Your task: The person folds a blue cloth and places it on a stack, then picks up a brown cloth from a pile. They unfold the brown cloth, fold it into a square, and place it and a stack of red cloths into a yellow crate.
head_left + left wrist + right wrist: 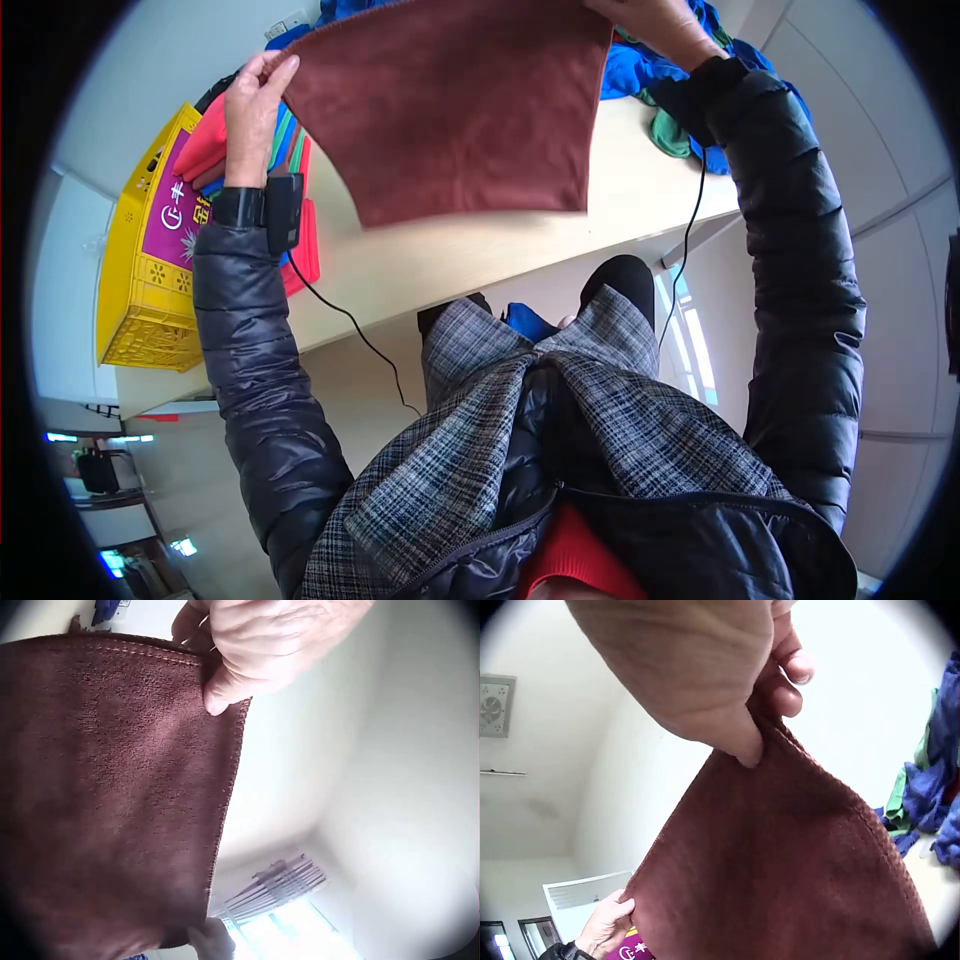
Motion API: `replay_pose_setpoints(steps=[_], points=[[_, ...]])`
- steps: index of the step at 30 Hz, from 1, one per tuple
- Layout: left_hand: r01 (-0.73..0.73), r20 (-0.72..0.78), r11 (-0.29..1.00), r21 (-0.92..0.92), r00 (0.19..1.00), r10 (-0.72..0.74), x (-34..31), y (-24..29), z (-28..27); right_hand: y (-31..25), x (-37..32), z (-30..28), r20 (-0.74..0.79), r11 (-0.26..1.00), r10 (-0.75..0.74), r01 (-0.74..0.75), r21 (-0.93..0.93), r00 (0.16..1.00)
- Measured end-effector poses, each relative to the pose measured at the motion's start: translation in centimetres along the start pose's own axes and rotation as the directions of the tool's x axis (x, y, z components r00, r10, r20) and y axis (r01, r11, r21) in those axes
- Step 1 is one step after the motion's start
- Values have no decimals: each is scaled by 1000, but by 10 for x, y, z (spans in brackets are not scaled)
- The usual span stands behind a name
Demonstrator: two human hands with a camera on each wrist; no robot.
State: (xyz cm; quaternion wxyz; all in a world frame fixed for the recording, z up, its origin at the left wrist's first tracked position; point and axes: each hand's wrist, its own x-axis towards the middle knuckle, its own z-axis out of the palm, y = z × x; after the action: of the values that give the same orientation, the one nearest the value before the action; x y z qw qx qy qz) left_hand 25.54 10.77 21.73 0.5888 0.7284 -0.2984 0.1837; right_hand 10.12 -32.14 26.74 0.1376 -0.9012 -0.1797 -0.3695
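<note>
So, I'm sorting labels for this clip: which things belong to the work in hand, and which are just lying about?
In hand: brown cloth, pinched at its top corners by the left hand and right hand.
Lying about: yellow crate, stack of coloured cloths, heap of blue and green cloths, table.

One brown cloth (460,110), one yellow crate (135,320), two hands: left hand (252,115), right hand (650,25)

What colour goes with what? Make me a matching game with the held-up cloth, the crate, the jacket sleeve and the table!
Things:
1. cloth
2. crate
3. sleeve
4. table

Colours:
a. yellow
b. black
c. reddish brown
d. pale beige

Pairs: 1-c, 2-a, 3-b, 4-d.
</note>
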Motion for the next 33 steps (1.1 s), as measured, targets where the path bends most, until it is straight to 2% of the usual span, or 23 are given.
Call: replay_pose_setpoints(steps=[1, 3, 5, 7, 8, 9, 11, 12, 13, 15, 17, 19, 22, 26, 28, 29, 31, 33], points=[[-2, -3, 1000, -1, 1000, 2, 2, 9, 2, -7, 5, -10, -34, 999, 17, -18, -46, 999], [-76, -93, 996, -35, 993, 72, 0, 38, 9, -14, 12, -25, -149, 987, -112, 93, -131, 982], [-92, -116, 995, 23, 989, 95, -15, 46, 7, -24, 5, -32, -173, 987, -97, 73, -141, 980], [-155, -90, 915, 373, 975, 202, -45, 47, 9, -19, -17, -28, -94, 952, -87, 55, -300, 992], [-260, -4, 865, 428, 957, 290, -62, 35, 9, -9, -48, -11, -96, 964, -162, 137, -230, 982], [-365, 87, 803, 471, 925, 369, -84, 18, 11, -22, -61, -6, -69, 938, -307, 289, -194, 949], [-244, 145, 856, 456, 969, 199, -144, 1, 28, -14, -117, 35, 68, 931, -256, 265, -252, 964], [-247, 186, 846, 472, 966, 179, -170, -18, 33, -10, -146, 57, 167, 943, -228, 260, -209, 959], [-252, 226, 836, 488, 961, 157, -195, -36, 38, -16, -176, 74, 248, 977, -111, 151, -150, 962], [-129, 280, 865, 485, 960, -15, -239, -56, 42, -24, -216, 97, 402, 995, -40, 74, -70, 915], [-80, 269, 862, 501, 961, -67, -262, -45, 47, -38, -234, 99, 479, 1000, 14, -7, -17, 878], [-28, 258, 857, 515, 958, -124, -276, -38, 45, -48, -239, 90, 531, 998, 45, -62, 13, 846], [65, 245, 875, 479, 948, -204, -283, -32, 39, -53, -245, 86, 506, 996, 15, -59, 71, 862], [-18, 345, 838, 545, 916, -205, -276, -16, 33, -55, -239, 77, 575, 998, -25, -17, 67, 818], [-8, 518, 845, 534, 793, -320, -263, 2, 25, -55, -219, 62, 822, 895, 64, -396, 202, 565], [-9, 516, 843, 537, 794, -321, -256, 3, 23, -54, -213, 66, 821, 896, 61, -394, 206, 568], [-34, 534, 840, 541, 786, -312, -231, -7, 26, -52, -190, 84, 736, 914, 123, -364, 177, 666], [-12, 461, 865, 501, 850, -255, -204, -22, 52, -40, -173, 140, 645, 994, 36, -95, 56, 763]])
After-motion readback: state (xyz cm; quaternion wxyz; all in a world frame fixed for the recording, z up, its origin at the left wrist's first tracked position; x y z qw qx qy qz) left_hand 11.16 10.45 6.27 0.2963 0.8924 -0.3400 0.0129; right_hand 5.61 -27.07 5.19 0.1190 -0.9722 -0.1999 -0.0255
